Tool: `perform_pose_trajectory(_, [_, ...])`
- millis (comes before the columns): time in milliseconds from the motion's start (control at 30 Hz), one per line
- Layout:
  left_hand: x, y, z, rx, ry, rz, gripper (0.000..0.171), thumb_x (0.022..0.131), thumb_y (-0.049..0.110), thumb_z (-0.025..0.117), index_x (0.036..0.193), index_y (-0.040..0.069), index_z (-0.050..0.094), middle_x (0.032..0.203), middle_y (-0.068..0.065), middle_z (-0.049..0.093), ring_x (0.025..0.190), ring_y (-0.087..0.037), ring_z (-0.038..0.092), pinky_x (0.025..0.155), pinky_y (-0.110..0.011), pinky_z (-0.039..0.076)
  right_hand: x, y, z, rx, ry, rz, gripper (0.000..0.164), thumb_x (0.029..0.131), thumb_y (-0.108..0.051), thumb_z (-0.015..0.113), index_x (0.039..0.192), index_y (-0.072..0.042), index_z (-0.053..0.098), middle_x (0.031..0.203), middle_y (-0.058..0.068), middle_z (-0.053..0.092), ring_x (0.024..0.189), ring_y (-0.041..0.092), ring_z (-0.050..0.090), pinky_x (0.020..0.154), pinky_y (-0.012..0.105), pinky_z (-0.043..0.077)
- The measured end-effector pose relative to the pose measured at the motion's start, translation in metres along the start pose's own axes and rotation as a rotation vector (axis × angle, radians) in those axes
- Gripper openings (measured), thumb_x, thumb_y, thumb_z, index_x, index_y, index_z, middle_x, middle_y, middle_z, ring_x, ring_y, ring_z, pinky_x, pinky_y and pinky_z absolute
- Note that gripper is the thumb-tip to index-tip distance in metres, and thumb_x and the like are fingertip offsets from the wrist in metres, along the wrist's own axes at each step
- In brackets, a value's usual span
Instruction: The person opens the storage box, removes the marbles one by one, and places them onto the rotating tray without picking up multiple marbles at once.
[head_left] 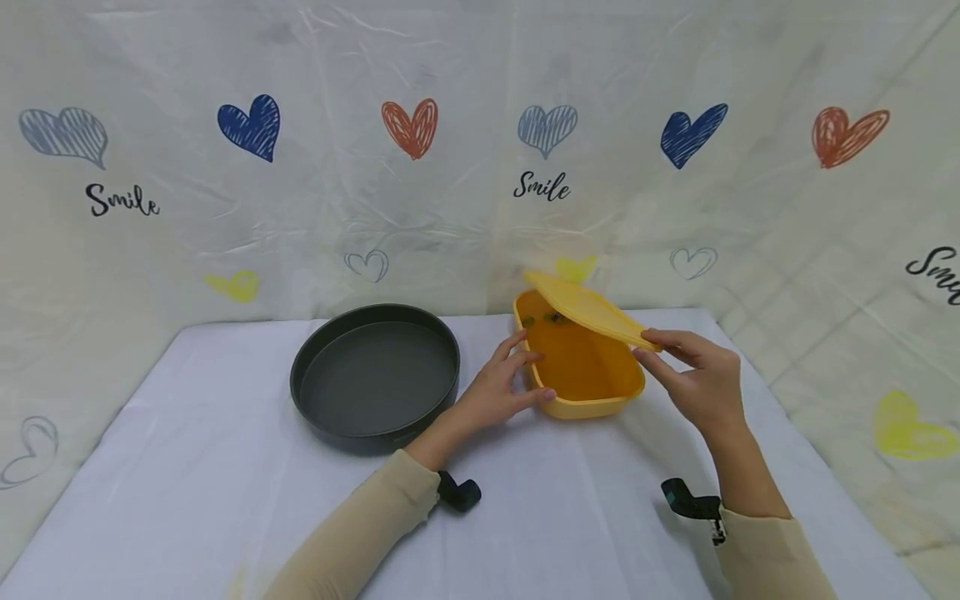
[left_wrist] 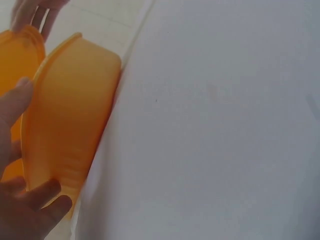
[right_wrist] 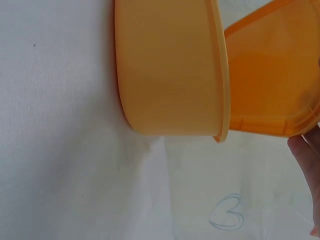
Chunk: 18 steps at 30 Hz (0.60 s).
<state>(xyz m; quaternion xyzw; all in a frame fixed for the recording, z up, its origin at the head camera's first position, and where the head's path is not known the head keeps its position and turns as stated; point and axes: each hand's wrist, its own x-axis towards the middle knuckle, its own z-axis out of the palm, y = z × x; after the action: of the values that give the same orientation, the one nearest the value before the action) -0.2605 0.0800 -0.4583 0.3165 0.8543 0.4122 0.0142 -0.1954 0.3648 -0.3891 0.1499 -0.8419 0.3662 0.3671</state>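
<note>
An orange-yellow rectangular plastic container (head_left: 585, 367) stands on the table near its back edge. My left hand (head_left: 498, 383) grips its left wall, thumb at the near rim and fingers spread along the side, some over the edge. My right hand (head_left: 697, 375) pinches the near right corner of the yellow lid (head_left: 592, 308) between thumb and fingers. The lid is tilted over the container's far right part, its far end higher. Small dark green bits show at the far end inside. In the right wrist view, the lid's underside (right_wrist: 270, 75) shows beside the container wall (right_wrist: 170, 75).
A round dark grey pan (head_left: 375, 375) sits left of the container, close to my left forearm. White cloth covers the table (head_left: 187, 467). Behind it hangs a pale sheet (head_left: 465, 200) printed with hearts and lettering.
</note>
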Motion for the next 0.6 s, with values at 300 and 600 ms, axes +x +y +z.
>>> perform_pose_trajectory(300, [0.001,-0.0014,0.001,-0.17,-0.004,0.021,0.062,0.088,0.038,0.077,0.139,0.011,0.055,0.166,0.001,0.013,0.143,-0.023,0.039,0.105,-0.039,0.048,0.0015,-0.0061,-0.0009,0.087,0.13,0.298,0.023,0.085,-0.007,0.079,0.106,0.0,0.076,0.095,-0.018,0.07,0.087,-0.005,0.067,0.072,0.01,0.052])
perform_pose_trajectory(600, [0.002,-0.0027,0.0039,-0.245,0.006,0.014,0.061,0.087,0.034,0.079,0.138,0.011,0.056,0.165,0.001,0.015,0.134,-0.021,0.05,0.105,-0.036,0.047,0.0027,0.0003,-0.0033,0.12,0.216,0.402,0.024,0.091,-0.016,0.074,0.113,-0.007,0.074,0.11,0.001,0.071,0.098,0.006,0.066,0.076,0.011,0.052])
